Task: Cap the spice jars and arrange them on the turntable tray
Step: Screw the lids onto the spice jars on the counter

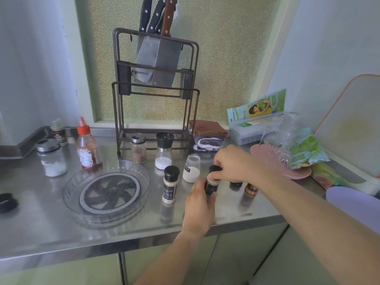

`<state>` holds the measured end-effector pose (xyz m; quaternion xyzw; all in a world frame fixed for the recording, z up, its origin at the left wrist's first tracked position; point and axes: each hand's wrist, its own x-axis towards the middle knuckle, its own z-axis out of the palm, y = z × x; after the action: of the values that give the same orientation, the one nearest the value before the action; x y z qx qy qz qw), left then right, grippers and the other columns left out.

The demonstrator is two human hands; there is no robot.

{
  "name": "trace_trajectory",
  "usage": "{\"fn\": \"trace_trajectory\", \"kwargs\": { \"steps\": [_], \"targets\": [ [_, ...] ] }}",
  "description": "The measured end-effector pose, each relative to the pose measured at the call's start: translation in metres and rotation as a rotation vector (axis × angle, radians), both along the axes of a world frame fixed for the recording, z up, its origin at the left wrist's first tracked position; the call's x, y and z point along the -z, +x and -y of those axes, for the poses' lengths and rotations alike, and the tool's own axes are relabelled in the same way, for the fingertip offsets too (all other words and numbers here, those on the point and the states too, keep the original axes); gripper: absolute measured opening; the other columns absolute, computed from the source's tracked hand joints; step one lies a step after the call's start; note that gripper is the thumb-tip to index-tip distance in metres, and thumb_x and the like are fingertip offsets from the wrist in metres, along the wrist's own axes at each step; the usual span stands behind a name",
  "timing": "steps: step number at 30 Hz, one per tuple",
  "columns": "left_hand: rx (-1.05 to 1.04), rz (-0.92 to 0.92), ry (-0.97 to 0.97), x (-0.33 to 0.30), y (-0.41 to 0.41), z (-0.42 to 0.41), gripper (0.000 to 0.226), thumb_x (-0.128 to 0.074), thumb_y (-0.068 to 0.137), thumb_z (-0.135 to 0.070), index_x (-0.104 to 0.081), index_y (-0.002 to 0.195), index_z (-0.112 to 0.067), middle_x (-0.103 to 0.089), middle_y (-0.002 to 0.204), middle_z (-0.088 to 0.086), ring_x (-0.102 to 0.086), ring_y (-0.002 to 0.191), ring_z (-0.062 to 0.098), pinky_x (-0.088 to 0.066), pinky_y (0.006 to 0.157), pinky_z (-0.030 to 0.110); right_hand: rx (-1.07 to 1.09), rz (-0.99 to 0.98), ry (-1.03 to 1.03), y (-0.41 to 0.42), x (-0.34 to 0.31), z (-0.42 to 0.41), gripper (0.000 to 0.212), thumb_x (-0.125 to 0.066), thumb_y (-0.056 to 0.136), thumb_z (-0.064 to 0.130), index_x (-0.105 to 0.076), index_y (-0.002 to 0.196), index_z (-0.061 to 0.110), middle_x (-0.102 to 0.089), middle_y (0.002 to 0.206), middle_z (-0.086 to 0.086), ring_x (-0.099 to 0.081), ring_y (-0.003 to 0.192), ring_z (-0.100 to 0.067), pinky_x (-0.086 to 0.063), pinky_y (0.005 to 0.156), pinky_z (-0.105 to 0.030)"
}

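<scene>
Steel worktop (51, 227) lies under us, and we hold one small dark spice jar (210, 188) just above it, near the front edge. Our left hand (200, 204) wraps the jar's body from 6 o'clock, fingers closed round it, a ring showing on one finger. Our right hand (232, 163) comes in from 3 o'clock and pinches a black cap (214, 168) in its fingertips, the cap sitting tilted right over the jar's pale open mouth; we cannot tell whether it touches the rim

At 9 o'clock of the held jar stands a capped jar (169, 185) of pale powder with a black top. At 11 o'clock, just beyond it, an uncapped jar (191, 168) of white powder stands open. At 3 o'clock, partly behind our right wrist, two more small jars (249, 189) stand close together

Clear turntable tray (107, 194) rests well to 9 o'clock, with nothing on it, its dark hub showing through. Beyond the tray at 12 o'clock stand a brown spice shaker (139, 150) and a salt grinder (163, 153), before a knife rack (155, 89). A red-capped sauce bottle (87, 145) and a silver-lidded jar (51, 158) stand at the tray's 11 o'clock
</scene>
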<state>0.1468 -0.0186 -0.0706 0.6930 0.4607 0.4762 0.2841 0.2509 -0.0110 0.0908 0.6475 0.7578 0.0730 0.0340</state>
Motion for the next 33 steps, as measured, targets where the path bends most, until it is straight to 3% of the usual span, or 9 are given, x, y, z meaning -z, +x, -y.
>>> {"fn": "trace_trajectory", "kwargs": {
  "steps": [4, 9, 12, 16, 20, 23, 26, 30, 33],
  "targets": [
    [0.000, 0.010, -0.001, 0.000, 0.000, 0.001, 0.022, -0.062, 0.094, -0.012, -0.053, 0.112, -0.018, -0.066, 0.097, -0.003, -0.060, 0.086, 0.022, -0.040, 0.069, 0.031, -0.017, -0.086, -0.136, -0.001, -0.015, 0.000, 0.044, -0.078, 0.080, 0.040, -0.066, 0.118, 0.022, -0.072, 0.103, 0.000, -0.061, 0.086, -0.021, -0.053, 0.077, -0.037],
    [-0.007, -0.010, -0.004, 0.001, 0.001, 0.000, 0.021, -0.061, 0.095, -0.013, -0.052, 0.113, -0.018, -0.066, 0.099, -0.002, -0.059, 0.090, 0.023, -0.038, 0.070, 0.030, 0.056, 0.008, -0.033, -0.004, -0.011, -0.004, 0.047, -0.062, 0.091, 0.053, -0.064, 0.073, 0.009, -0.060, 0.067, -0.006, -0.057, 0.068, -0.026, -0.044, 0.057, -0.032],
    [-0.010, -0.009, -0.006, 0.002, 0.001, 0.000, 0.022, -0.061, 0.094, -0.014, -0.052, 0.114, -0.018, -0.067, 0.101, 0.000, -0.060, 0.092, 0.024, -0.040, 0.071, 0.031, 0.042, -0.089, -0.101, -0.002, -0.008, -0.003, 0.043, -0.072, 0.083, 0.041, -0.065, 0.118, 0.017, -0.072, 0.102, -0.003, -0.061, 0.090, -0.022, -0.054, 0.078, -0.038],
    [-0.012, -0.014, 0.009, 0.001, 0.001, 0.000, 0.022, -0.061, 0.095, -0.013, -0.052, 0.115, -0.016, -0.065, 0.102, 0.000, -0.059, 0.093, 0.023, -0.037, 0.071, 0.029, 0.068, -0.039, -0.043, -0.005, -0.003, -0.002, 0.048, -0.057, 0.089, 0.056, -0.074, 0.103, 0.014, -0.075, 0.099, -0.007, -0.067, 0.091, -0.027, -0.056, 0.079, -0.041],
    [-0.006, -0.019, 0.011, 0.002, 0.002, -0.001, 0.021, -0.061, 0.095, -0.014, -0.052, 0.114, -0.017, -0.066, 0.103, 0.001, -0.060, 0.095, 0.025, -0.041, 0.073, 0.032, 0.016, -0.110, -0.155, -0.005, -0.001, 0.004, 0.039, -0.066, 0.089, 0.036, -0.061, 0.125, 0.021, -0.062, 0.108, 0.001, -0.060, 0.099, -0.024, -0.049, 0.074, -0.034],
    [-0.011, -0.021, 0.000, 0.003, 0.002, -0.001, 0.025, -0.061, 0.095, -0.014, -0.053, 0.119, -0.014, -0.066, 0.106, 0.004, -0.060, 0.098, 0.028, -0.044, 0.075, 0.035, 0.076, -0.012, -0.033, -0.004, 0.005, 0.003, 0.046, -0.056, 0.091, 0.057, -0.065, 0.095, 0.012, -0.060, 0.084, -0.006, -0.061, 0.097, -0.031, -0.048, 0.067, -0.038],
    [-0.015, -0.026, 0.003, 0.002, 0.002, 0.000, 0.022, -0.061, 0.095, -0.014, -0.052, 0.116, -0.014, -0.066, 0.104, 0.004, -0.060, 0.096, 0.028, -0.036, 0.071, 0.031, 0.039, -0.066, -0.037, -0.006, 0.007, 0.004, 0.057, -0.062, 0.087, 0.052, -0.056, 0.131, 0.015, -0.065, 0.118, -0.008, -0.058, 0.115, -0.030, -0.044, 0.074, -0.036],
    [-0.016, -0.023, -0.001, 0.003, 0.002, -0.001, 0.023, -0.061, 0.095, -0.013, -0.052, 0.116, -0.013, -0.066, 0.105, 0.006, -0.060, 0.097, 0.029, -0.036, 0.071, 0.031, 0.083, -0.045, 0.023, -0.006, 0.007, 0.005, 0.049, -0.051, 0.094, 0.057, -0.065, 0.105, 0.011, -0.068, 0.104, -0.011, -0.062, 0.109, -0.031, -0.047, 0.074, -0.039],
    [-0.015, -0.027, 0.004, 0.001, 0.002, 0.000, 0.021, -0.061, 0.095, -0.013, -0.052, 0.115, -0.013, -0.066, 0.104, 0.004, -0.060, 0.096, 0.027, -0.036, 0.071, 0.029, 0.049, -0.181, -0.080, -0.008, 0.005, 0.008, 0.060, -0.067, 0.086, 0.042, -0.052, 0.139, 0.020, -0.062, 0.128, -0.007, -0.056, 0.121, -0.028, -0.049, 0.084, -0.037]
  ]
}}
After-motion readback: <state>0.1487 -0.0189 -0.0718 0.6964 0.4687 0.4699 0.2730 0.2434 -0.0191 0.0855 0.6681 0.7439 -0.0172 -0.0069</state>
